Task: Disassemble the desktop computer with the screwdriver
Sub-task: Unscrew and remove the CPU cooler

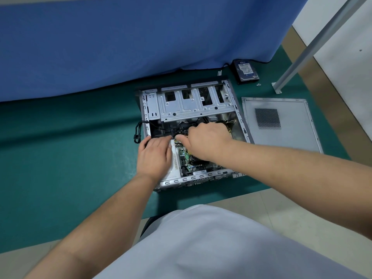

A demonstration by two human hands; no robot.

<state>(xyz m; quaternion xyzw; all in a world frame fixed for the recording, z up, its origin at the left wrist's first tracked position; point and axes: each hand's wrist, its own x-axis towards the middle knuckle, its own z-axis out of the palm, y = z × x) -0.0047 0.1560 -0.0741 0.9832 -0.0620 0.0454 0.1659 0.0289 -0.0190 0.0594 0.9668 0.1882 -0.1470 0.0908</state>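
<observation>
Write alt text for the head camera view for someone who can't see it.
Both hands, left hand and right hand, reach into an open desktop computer case lying on a green mat. Its removed side panel and a hard drive lie to the right.

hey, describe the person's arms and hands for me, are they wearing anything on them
Both forearms are bare, with no sleeve in view. The left hand and right hand have no gloves, and no watch, ring or wristband shows. The only clothing in view is a pale grey-white garment at the bottom of the picture.
</observation>
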